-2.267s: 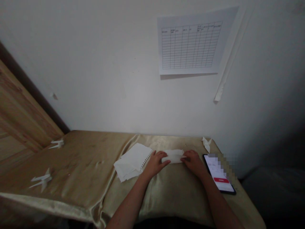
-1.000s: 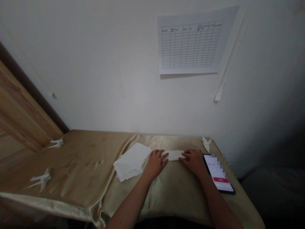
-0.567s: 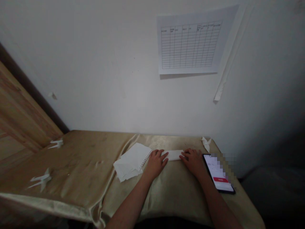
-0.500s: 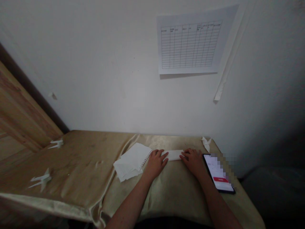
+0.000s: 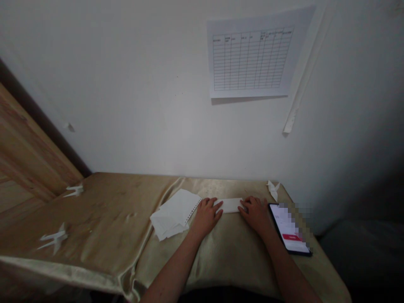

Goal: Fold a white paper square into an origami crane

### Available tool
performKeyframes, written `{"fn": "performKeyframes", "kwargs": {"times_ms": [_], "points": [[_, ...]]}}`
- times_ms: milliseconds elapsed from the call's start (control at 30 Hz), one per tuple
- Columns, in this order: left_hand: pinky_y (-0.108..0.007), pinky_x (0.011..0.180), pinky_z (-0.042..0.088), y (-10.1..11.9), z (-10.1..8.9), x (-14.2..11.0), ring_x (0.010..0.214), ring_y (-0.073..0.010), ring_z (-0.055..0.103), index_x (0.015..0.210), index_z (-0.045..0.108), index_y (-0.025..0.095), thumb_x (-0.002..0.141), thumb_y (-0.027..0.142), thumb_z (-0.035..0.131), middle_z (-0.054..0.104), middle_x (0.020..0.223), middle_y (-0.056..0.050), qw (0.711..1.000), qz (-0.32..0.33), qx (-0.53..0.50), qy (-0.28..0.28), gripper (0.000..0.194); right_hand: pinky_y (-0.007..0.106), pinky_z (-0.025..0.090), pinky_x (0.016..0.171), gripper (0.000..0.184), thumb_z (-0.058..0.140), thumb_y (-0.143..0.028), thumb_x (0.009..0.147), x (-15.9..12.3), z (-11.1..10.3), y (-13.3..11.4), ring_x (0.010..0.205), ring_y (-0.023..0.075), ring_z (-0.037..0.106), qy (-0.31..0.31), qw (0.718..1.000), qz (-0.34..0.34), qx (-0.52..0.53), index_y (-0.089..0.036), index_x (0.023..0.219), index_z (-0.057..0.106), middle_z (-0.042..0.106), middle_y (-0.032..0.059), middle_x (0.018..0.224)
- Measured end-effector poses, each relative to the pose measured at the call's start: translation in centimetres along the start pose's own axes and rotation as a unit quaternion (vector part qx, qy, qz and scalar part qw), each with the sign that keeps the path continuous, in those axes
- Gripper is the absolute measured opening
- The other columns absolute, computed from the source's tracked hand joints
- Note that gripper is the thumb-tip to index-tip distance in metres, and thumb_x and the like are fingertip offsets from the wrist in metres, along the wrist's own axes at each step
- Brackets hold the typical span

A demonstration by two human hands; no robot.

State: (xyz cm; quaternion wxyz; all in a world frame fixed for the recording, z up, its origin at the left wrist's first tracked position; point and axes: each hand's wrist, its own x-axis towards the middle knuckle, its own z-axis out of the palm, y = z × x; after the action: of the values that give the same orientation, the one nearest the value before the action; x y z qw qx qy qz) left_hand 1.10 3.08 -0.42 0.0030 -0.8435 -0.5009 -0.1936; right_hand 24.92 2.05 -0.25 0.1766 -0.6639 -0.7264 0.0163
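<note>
Two hands on my feed: left hand [image 5: 206, 218] and right hand [image 5: 255, 216] lie unclenched on a soft folded paper strip [image 5: 230, 205] at 12 o'clock; pinch its middle.

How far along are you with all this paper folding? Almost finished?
Not quite! Three folded paper figures already lie on the satin cloth. In hand is a folded paper strip, pressed by the left hand and right hand. A pile of unfolded sheets remains.
</note>
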Motion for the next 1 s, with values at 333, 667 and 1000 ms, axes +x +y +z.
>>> {"fn": "performKeyframes", "kwargs": {"times_ms": [333, 667, 1000], "points": [[-0.048, 0.11, 0.039, -0.2, 0.2, 0.0, 0.125, -0.0273, 0.047, 0.135, 0.06, 0.034, 0.1, 0.04, 0.049, 0.058, 0.139, -0.004, 1.0, 0.0, -0.003, 0.002, 0.038, 0.067, 0.011, 0.114, 0.033, 0.05, -0.042, 0.096, 0.0, -0.2, -0.2, 0.12, 0.0297, 0.052, -0.004, 1.0, 0.005, 0.0, -0.029, 0.119, 0.07, 0.065, 0.0083, 0.123], [-0.049, 0.11, 0.037, 0.2, -0.1, 0.0, 0.126, -0.0281, 0.046, 0.136, 0.059, 0.034, 0.1, 0.041, 0.049, 0.058, 0.141, -0.003, 1.0, -0.01, 0.004, -0.005, 0.039, 0.067, 0.011, 0.114, 0.034, 0.05, -0.043, 0.096, 0.0, -0.2, -0.1, 0.12, 0.0299, 0.052, -0.008, 1.0, 0.009, 0.003, -0.028, 0.118, 0.07, 0.065, 0.0082, 0.123], [-0.049, 0.103, 0.04, 1.4, 0.2, 1.2, 0.119, -0.0288, 0.051, 0.119, 0.071, 0.032, 0.095, 0.041, 0.055, 0.064, 0.129, -0.004, 0.998, -0.063, 0.007, 0.009, 0.03, 0.065, 0.012, 0.113, 0.036, 0.051, -0.041, 0.094, 0.0, 0.0, -0.4, 0.121, 0.0302, 0.05, -0.015, 1.0, 0.02, -0.009, -0.026, 0.122, 0.067, 0.063, 0.0101, 0.124]]}}
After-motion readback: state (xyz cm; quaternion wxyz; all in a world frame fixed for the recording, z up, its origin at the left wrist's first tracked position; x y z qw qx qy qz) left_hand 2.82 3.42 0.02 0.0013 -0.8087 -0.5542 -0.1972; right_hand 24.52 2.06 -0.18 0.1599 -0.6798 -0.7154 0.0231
